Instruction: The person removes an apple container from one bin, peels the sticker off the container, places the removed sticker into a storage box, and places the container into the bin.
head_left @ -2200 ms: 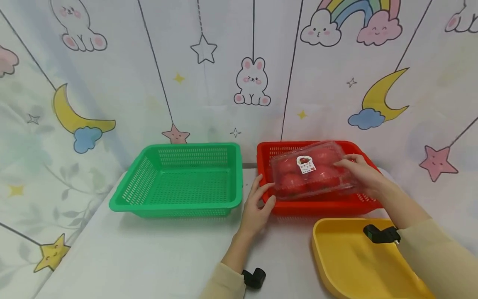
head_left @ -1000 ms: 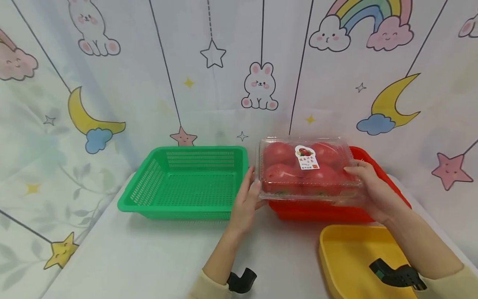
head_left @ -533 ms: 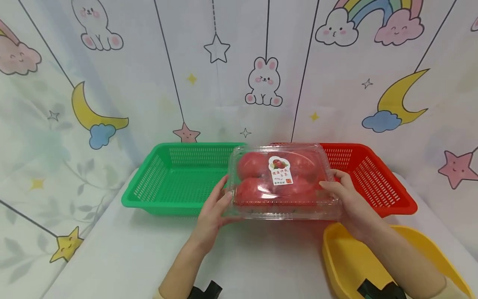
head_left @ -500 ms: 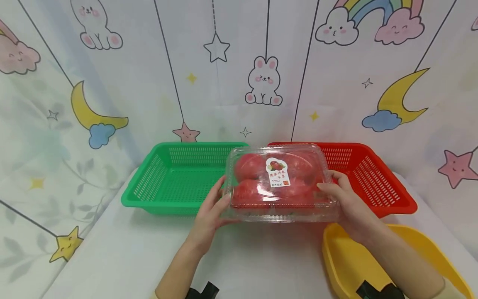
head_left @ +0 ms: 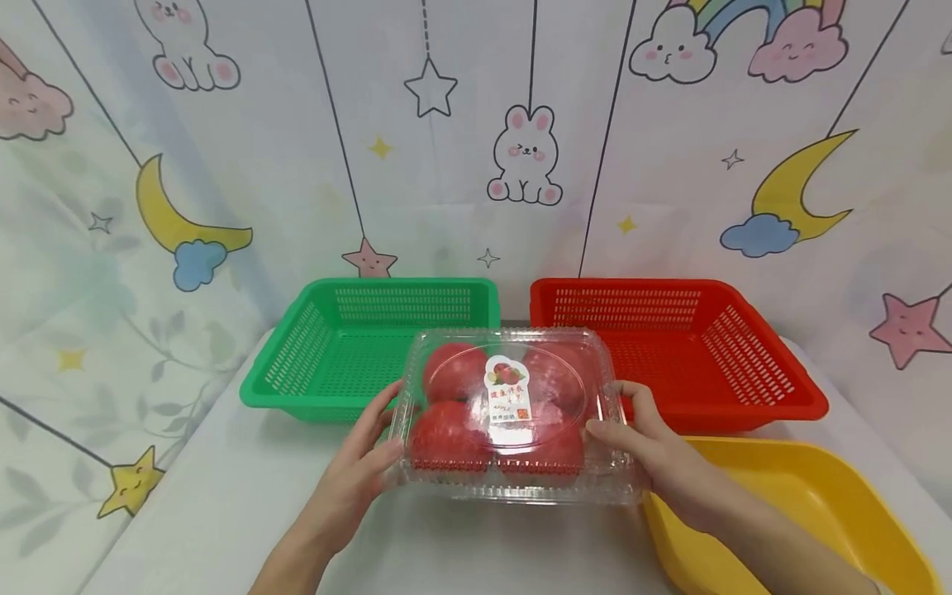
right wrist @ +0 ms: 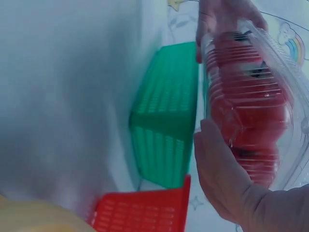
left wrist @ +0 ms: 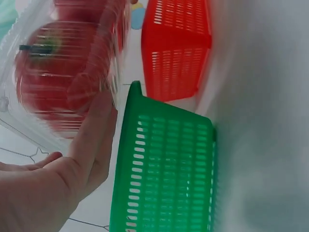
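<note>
A clear plastic box of red apples (head_left: 513, 417) is held up above the table in the head view, with a white printed label on its lid. My left hand (head_left: 345, 479) grips its left end, and my right hand (head_left: 658, 454) grips the right end with the thumb on the lid's edge. In the left wrist view the fingers of the left hand (left wrist: 77, 169) lie under the box (left wrist: 63, 72). The right wrist view shows the right hand (right wrist: 227, 179) supporting the ribbed underside, with dark stems visible through the plastic.
Behind the box, a green basket (head_left: 290, 364) stands at left and a red basket (head_left: 684, 355) at right. A yellow tray (head_left: 788, 496) sits at the front right, partly behind my right forearm. A patterned cloth (head_left: 297, 165) hangs at the back of the white table (head_left: 193, 496).
Both hands have taken the apple box out from over the red basket, moving it left and toward me. My left hand has come to hold its left end.
</note>
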Motion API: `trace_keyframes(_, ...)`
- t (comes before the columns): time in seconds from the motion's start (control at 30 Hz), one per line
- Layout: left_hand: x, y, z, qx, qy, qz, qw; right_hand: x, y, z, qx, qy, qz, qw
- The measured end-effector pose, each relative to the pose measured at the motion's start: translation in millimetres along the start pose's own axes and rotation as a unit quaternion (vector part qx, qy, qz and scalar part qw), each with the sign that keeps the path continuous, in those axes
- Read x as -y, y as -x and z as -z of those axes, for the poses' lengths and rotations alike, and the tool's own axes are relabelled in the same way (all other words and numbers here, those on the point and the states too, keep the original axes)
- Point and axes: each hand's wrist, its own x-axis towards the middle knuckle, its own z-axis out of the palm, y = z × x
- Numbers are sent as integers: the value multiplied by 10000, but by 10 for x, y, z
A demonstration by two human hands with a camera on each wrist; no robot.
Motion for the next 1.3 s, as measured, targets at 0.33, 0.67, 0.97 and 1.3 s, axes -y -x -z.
trace_keyframes(0.33, 180, 323, 284, 1106, 298, 283, 9930, -120, 119, -108, 421, 565, -392, 9967)
trace_keyframes(0.67, 291, 445, 363, 1663, 321, 868, 9817, -326, 132, -131, 1279, 219, -535, 9901)
trace_keyframes(0.97, 324, 432, 327, 1599, 216, 1298, 9783, -559, 128, -235, 780, -628, -1198, 9877)
trace_keyframes(1.3, 468, 366, 300, 1472, 244, 1256, 9808, -716, 70, -361, 299, -993, -1298, 9861)
